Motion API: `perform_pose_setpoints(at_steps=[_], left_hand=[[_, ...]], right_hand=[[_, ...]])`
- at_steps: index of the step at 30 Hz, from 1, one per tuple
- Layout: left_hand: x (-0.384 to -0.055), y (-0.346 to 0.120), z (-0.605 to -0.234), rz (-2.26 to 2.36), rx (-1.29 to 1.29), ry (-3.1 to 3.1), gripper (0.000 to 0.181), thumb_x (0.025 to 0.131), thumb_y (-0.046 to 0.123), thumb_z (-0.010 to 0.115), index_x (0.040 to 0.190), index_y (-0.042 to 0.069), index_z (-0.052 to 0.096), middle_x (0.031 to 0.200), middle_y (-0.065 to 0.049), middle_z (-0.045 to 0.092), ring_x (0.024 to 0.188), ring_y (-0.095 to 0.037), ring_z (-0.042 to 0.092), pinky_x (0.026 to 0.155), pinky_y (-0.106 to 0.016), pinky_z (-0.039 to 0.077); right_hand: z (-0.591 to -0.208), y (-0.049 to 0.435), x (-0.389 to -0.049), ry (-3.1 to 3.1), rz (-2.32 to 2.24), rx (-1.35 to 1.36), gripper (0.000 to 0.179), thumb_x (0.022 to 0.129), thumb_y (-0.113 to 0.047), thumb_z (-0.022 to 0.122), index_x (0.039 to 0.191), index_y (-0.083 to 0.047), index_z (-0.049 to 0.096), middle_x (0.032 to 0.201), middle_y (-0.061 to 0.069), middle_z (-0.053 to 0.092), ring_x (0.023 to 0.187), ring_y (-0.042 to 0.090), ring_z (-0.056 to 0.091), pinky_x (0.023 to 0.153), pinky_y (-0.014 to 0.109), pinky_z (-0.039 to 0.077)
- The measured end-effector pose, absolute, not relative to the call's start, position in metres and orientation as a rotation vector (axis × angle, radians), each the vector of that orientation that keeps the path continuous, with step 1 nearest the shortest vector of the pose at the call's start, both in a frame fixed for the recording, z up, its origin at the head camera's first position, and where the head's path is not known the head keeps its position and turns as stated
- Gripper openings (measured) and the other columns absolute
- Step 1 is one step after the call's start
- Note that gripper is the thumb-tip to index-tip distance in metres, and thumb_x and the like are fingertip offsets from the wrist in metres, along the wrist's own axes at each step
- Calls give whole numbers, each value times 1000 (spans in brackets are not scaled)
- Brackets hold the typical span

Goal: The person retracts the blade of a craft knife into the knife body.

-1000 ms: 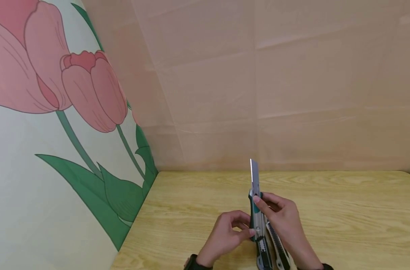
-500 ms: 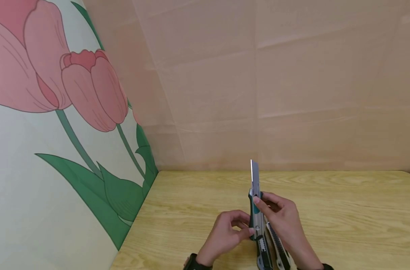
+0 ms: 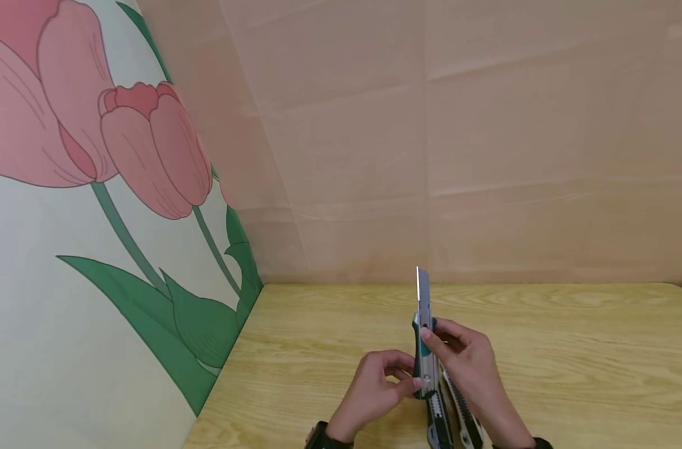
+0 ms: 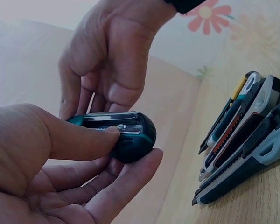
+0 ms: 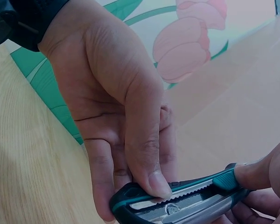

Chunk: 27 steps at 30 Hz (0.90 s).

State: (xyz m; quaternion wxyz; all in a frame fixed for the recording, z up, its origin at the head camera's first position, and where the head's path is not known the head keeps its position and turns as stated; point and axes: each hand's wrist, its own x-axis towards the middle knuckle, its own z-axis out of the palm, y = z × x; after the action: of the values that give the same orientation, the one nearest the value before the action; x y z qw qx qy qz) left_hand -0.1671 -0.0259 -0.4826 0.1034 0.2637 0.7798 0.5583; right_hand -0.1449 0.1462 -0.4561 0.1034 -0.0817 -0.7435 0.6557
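Note:
Both hands hold a green-and-black utility knife (image 3: pixel 427 368) in front of me, its handle standing nearly upright in the head view. Its long blade (image 3: pixel 423 293) sticks out at the top. My left hand (image 3: pixel 374 388) pinches the handle's lower end, the thumb near a small screw (image 5: pixel 172 209). My right hand (image 3: pixel 471 368) grips farther up, with its thumb at the teal slider (image 5: pixel 225 182). In the left wrist view, the rounded butt of the knife (image 4: pixel 139 145) faces the camera, and the blade is hidden there.
On the wood-grain table (image 3: pixel 588 362) lie several more utility knives; in the left wrist view these include a grey-and-black cutter (image 4: pixel 252 161), a white-ended cutter (image 4: pixel 245 121) and a yellow-ended one (image 4: pixel 237 91). A brown covering (image 3: pixel 341 149) and a tulip-print panel (image 3: pixel 150 231) stand behind.
The blade tip sits very slightly lower than a second ago. Both hands keep nearly the same place and hold on the knife.

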Motion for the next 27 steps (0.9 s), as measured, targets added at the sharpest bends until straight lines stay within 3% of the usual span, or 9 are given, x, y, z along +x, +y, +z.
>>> perform_pose_setpoints(at_steps=[27], left_hand=[[-168, -28, -482, 1649, 727, 2283, 18, 83, 22, 71, 99, 13, 71, 88, 4, 70, 74, -9, 66, 64, -25, 55]], right_hand=[[-457, 143, -143, -2180, 1971, -178, 46, 85, -34, 68, 122, -7, 65, 113, 12, 67, 94, 16, 63, 75, 23, 53]])
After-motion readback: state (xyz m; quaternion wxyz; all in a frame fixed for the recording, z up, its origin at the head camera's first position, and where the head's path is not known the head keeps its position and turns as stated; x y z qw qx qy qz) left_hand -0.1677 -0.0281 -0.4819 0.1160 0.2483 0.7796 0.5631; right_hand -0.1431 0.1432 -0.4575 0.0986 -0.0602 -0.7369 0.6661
